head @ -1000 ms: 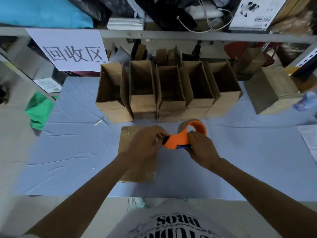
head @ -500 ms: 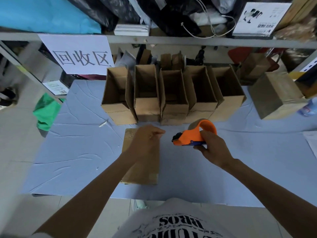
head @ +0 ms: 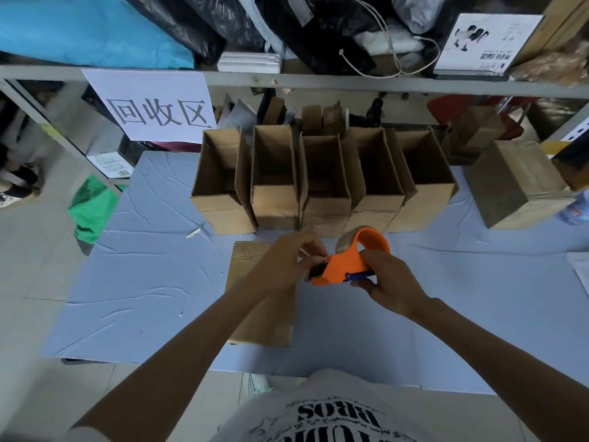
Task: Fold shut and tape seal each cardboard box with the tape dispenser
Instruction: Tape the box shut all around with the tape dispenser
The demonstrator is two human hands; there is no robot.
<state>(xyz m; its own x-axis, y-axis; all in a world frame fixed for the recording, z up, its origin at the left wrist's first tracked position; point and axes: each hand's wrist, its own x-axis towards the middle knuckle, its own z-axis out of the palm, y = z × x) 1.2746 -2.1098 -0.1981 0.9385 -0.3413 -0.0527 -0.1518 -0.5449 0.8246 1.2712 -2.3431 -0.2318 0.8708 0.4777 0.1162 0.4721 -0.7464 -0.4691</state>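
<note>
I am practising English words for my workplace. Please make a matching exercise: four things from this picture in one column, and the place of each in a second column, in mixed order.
Things
1. tape dispenser
2. nearest cardboard box
3. green bag
4. paper sign

Places
A. hangs from the shelf edge
B. on the floor, left of the table
C. in the right hand
D. lies on the blue table

Pairs: 1-C, 2-D, 3-B, 4-A

Left grip (head: pixel 287 260) closed the gap of half a second ago, now pinching the front end of the orange tape dispenser (head: pixel 347 264), right grip (head: pixel 389 279) has drawn the dispenser slightly toward it.
</note>
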